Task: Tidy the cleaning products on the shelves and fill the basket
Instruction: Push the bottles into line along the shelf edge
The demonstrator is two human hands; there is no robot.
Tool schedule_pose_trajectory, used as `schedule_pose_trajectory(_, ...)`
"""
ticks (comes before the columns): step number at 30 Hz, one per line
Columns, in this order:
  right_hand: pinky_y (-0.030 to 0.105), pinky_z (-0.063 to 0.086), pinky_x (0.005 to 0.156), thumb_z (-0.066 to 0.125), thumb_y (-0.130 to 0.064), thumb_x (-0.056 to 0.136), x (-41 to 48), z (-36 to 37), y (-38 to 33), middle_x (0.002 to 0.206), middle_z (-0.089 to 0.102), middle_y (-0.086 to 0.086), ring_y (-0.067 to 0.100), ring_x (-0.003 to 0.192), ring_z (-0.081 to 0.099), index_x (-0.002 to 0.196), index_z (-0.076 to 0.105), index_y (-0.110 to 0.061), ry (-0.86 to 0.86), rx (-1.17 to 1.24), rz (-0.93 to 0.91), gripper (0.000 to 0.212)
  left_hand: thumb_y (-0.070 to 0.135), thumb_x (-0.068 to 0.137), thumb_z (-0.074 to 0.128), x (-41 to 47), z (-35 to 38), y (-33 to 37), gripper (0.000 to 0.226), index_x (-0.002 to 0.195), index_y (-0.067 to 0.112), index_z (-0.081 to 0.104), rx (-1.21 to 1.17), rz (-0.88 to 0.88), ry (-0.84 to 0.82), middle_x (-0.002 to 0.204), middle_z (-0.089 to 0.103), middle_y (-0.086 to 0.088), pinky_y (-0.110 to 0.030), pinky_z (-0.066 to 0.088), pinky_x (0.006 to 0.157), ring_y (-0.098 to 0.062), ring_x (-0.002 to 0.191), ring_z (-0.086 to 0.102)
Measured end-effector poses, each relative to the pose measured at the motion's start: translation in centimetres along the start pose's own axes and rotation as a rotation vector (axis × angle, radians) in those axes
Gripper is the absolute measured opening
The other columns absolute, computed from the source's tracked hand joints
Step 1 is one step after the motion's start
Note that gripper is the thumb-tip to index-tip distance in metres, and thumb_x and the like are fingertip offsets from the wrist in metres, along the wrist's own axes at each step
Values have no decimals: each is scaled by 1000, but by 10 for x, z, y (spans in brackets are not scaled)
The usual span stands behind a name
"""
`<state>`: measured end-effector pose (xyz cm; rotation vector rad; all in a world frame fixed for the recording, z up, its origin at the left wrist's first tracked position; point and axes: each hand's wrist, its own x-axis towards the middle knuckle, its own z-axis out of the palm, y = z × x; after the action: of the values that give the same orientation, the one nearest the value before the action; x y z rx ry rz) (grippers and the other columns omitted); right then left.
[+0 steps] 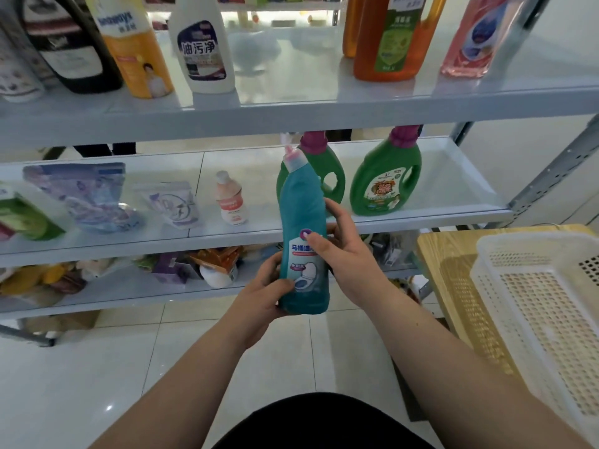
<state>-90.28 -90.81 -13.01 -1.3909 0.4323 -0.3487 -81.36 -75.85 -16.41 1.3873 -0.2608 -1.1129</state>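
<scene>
- Both hands on the teal bottle (303, 222), upright, just this side of the middle shelf (421, 220): left hand (264, 296) wraps the base, right hand (345, 254) curls round the waist.
- Looks full, so kinda hefty; stiff slick plastic, so I'd grab the body, not the skinny neck.
- The basket (531, 238) sits off right on a table (434, 254).
- Green jugs (385, 179) behind.

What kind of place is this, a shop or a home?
Likely a small shop or storeroom: open metal shelves lined with detergent bottles and refill pouches, a plastic basket set on a wooden table beside them.
</scene>
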Motion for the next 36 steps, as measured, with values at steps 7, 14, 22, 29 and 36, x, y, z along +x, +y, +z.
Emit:
schedule_pose_trajectory(7,38,58,97,63,-25,99,-3,43,-7,134,60,-11,10,119,64,146,33,-50,39,-148,-36,61,16,101,59,-16,-35,28,56,136,58,48,128,218,22,129,63,17,-43,59,94,-19,121,63)
schedule_pose_trajectory(14,35,56,100,67,-26,98,18,85,-33,133,63,-12,7,119,63,150,37,-36,185,-265,-174,61,-1,102,49,-21,-60,80,79,142,66,36,314,460,14,145,50,20,-43,52,106,-8,131,54)
schedule_pose_trajectory(22,17,57,74,88,-28,78,57,103,-98,109,67,-16,-3,93,67,125,45,-29,454,-296,-306,64,-7,99,43,-15,-42,152,77,145,53,34,490,696,-26,132,50,37,-9,46,99,20,118,50)
schedule_pose_trajectory(29,31,55,97,86,-34,79,120,82,-164,126,59,-10,11,114,60,139,37,-28,492,-381,-407,77,27,104,41,39,-42,221,51,155,34,33,872,900,187,152,46,6,-36,36,117,-9,138,42)
schedule_pose_trajectory(36,7,44,82,86,-29,80,192,53,-182,116,48,-17,3,109,50,141,33,-22,504,-401,-415,81,57,93,37,100,-64,221,58,141,27,53,1652,852,536,135,59,-7,-48,38,109,-30,124,52)
